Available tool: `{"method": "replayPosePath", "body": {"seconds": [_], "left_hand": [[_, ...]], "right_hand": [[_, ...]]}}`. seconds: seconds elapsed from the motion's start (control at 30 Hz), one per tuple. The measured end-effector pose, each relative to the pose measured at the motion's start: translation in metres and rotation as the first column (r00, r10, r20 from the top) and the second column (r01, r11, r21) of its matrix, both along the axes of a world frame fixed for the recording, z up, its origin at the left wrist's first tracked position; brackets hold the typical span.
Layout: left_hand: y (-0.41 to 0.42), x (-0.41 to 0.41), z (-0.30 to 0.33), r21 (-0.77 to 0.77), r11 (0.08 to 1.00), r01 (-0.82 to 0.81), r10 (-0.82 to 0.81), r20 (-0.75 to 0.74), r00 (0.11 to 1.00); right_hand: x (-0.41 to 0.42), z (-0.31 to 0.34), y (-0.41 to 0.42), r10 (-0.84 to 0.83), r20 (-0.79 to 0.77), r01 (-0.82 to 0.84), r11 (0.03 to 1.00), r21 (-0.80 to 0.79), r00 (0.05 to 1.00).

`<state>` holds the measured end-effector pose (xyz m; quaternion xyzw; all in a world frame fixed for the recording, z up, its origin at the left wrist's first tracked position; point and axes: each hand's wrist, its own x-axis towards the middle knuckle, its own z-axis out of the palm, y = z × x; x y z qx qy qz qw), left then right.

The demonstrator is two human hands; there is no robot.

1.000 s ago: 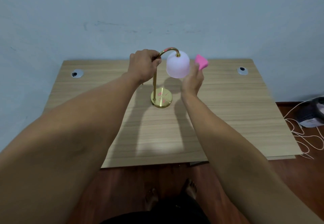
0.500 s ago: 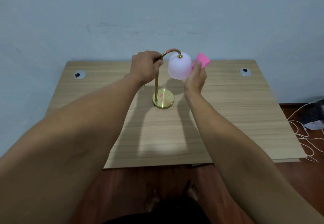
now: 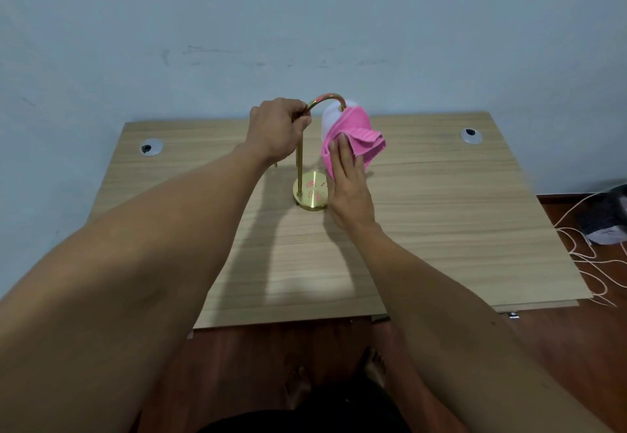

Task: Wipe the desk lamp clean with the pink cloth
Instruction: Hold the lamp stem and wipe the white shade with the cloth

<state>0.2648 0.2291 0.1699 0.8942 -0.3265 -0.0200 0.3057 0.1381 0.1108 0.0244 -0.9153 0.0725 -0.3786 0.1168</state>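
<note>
Nearest the camera, bare feet (image 3: 371, 363) stand on the dark wood floor (image 3: 258, 358), just short of the near edge of the worktop (image 3: 441, 229). Both forearms reach forward over that edge toward the lamp (image 3: 300, 161), which stands upright near the middle of the worktop.

The lamp's round brass base (image 3: 310, 196) rests flat on the wood and carries pink marks. Just right of the base, the right hand (image 3: 347, 185) is raised with its fingers (image 3: 341, 149) stretched out flat, pressing the cloth (image 3: 353, 137) against the near side of the white shade (image 3: 329, 117). The cloth drapes over the front and right of the shade, with a loose folded corner sticking out to the right of it.

Left of the shade, the left hand (image 3: 276, 130) is clenched around the top of the brass stem, where it bends into the arch (image 3: 327, 98) that carries the shade.

Farther back, a cable grommet (image 3: 151, 147) sits toward the far left corner of the worktop, well left of the lamp, and another grommet (image 3: 470, 135) sits toward the far right corner. White cords (image 3: 583, 256) lie on the floor off the right side of the worktop. Behind the lamp rises a pale blue wall (image 3: 305, 25).
</note>
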Motion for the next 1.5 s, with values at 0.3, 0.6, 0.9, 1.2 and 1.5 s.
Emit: {"method": "replayPosePath", "body": {"seconds": [0.3,0.6,0.9,1.2,1.5], "left_hand": [[0.002,0.0,0.0,0.003,1.0,-0.001,0.001,-0.007,1.0],[0.002,-0.001,0.001,0.0,1.0,-0.008,0.008,-0.026,1.0],[0.002,-0.001,0.001,0.014,1.0,-0.002,0.002,-0.02,1.0],[0.002,0.0,0.002,0.003,1.0,-0.001,0.001,-0.023,1.0],[0.001,0.0,0.003,-0.006,1.0,0.008,-0.008,-0.017,1.0]], "right_hand": [[-0.016,0.025,0.005,-0.397,-0.308,0.348,0.029,0.937,0.864],[0.026,0.089,-0.011,-0.282,-0.07,0.193,0.435,0.879,0.957],[0.004,0.043,-0.001,-0.375,-0.204,0.209,-0.029,0.978,0.904],[0.035,0.083,-0.005,-0.367,-0.048,0.147,0.247,0.958,0.929],[0.024,0.068,0.013,-0.26,0.04,0.143,0.649,0.747,0.965]]}}
